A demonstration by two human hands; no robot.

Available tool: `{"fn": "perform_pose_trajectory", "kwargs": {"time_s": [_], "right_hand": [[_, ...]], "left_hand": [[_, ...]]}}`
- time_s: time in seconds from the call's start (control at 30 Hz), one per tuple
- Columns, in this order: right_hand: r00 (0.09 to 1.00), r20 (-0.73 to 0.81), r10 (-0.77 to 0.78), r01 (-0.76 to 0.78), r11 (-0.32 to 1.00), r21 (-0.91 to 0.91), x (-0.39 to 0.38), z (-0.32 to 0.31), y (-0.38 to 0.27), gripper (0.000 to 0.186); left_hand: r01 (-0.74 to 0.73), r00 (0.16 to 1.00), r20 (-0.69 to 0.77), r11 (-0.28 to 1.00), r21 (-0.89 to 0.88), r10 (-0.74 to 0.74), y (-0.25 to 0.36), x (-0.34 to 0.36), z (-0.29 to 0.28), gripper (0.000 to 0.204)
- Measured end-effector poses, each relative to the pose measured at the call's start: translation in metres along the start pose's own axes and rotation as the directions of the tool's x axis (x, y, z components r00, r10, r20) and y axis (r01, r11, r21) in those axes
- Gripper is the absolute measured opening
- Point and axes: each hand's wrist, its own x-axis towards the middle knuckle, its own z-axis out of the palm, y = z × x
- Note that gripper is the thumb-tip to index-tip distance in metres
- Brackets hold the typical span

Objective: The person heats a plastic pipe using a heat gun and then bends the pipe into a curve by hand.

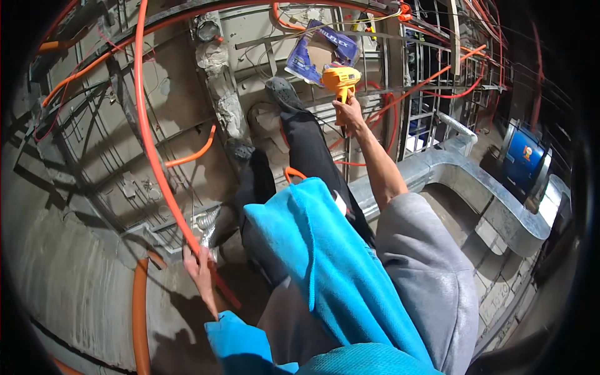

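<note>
My left hand (199,267) is at the lower left, its fingers closed round a long orange plastic conduit pipe (152,144). The pipe curves up from there to the top edge, and its short lower end sticks out past the hand. Farther off, at upper centre right, my bare right arm reaches out. My right hand (350,111) grips the handle of a yellow pistol-shaped tool that looks like a heat gun (340,78). Just beyond the tool lies a torn blue and white package (337,39), partly behind it.
Metal framing (269,53) and loose orange pipes (200,150) spread across the far side. Silver ducting (431,169) bends along the right, near a blue drum-shaped machine (526,153). A thick orange pipe (140,312) rises at lower left. My dark shoes (284,94) stand among the framing.
</note>
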Motion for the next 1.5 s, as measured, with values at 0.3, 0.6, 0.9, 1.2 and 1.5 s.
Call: {"fn": "perform_pose_trajectory", "kwargs": {"time_s": [0.3, 0.6, 0.9, 1.2, 1.5], "right_hand": [[0.937, -0.274, -0.217, 0.117, 0.933, -0.34, 0.237, -0.05, 0.092, 0.053], [0.999, 0.006, -0.037, 0.036, 0.91, -0.413, 0.258, 0.03, 0.147, 0.074], [0.973, 0.15, 0.178, -0.096, 0.893, -0.439, 0.162, 0.074, 0.096, 0.072], [0.579, 0.61, -0.541, 0.804, 0.503, -0.317, -0.011, 0.259, -0.206, 0.046], [0.687, 0.506, -0.521, 0.585, -0.014, -0.811, 0.1, 0.322, -0.281, 0.088]], "left_hand": [[0.064, 0.994, -0.087, 0.998, -0.022, -0.065, -0.057, 0.053, -0.01, 0.029], [0.406, 0.873, 0.487, 0.571, -0.713, -0.012, -0.148, 0.075, -0.11, 0.044], [0.024, 0.998, -0.053, 0.99, -0.141, -0.032, -0.015, 0.062, 0.031, 0.034], [-0.051, 0.998, -0.045, 0.999, -0.004, 0.051, -0.025, 0.08, 0.021, 0.034], [-0.173, 0.958, -0.231, 0.985, 0.015, 0.172, -0.059, 0.081, -0.017, 0.028]]}}
